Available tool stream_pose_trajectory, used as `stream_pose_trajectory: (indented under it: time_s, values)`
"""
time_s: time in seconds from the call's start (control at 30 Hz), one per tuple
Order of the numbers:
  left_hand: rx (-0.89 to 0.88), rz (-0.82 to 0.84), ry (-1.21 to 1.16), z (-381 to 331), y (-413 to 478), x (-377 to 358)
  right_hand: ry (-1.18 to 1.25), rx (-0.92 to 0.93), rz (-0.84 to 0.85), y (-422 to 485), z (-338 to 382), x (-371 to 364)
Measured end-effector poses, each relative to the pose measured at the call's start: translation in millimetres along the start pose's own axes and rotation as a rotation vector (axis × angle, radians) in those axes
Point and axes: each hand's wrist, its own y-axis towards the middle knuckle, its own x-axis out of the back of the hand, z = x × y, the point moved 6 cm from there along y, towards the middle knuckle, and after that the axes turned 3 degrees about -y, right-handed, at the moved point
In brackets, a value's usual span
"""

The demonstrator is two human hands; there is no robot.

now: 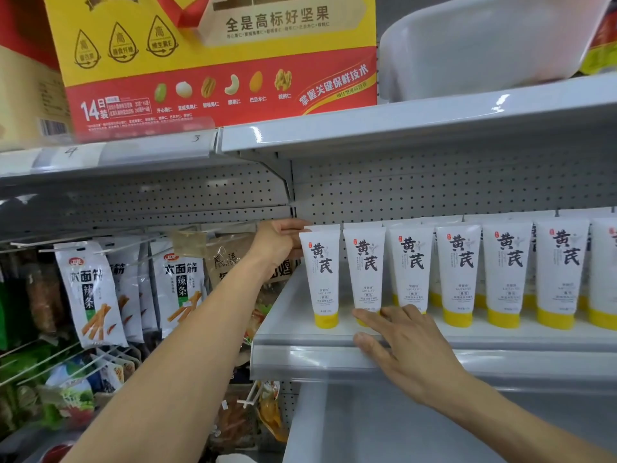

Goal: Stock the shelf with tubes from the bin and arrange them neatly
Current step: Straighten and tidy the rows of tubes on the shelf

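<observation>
Resting on the front lip of the shelf (pixel 500 339), the right hand (pixel 410 349) lies flat with its fingers spread and straight. Its thumb is on the lip and its fingertips touch the yellow cap ends of the second tube (pixel 365 262) and third tube (pixel 409 262) just beyond it. Farther in and to its left, the left hand (pixel 280 243) meets the top edge of the leftmost tube (pixel 322 275), fingers curled against it and seemingly pinching it, though the tube hides the fingertips. Right of both hands the row of white tubes (pixel 507 272) stands cap-down, and snack packets (pixel 90 289) hang left of the left forearm.
</observation>
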Motion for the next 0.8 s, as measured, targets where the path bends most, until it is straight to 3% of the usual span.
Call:
stream_pose_trajectory:
  time_s: [0.6,0.8]
  values:
    - [-0.011,-0.041,0.016,-0.7,-11.6,7.5,-0.013,0.015,0.013,-0.1,-0.4,0.5]
    - [-0.016,-0.219,0.019,9.3,-62.3,22.8,-0.002,0.005,0.040,0.3,0.7,2.0]
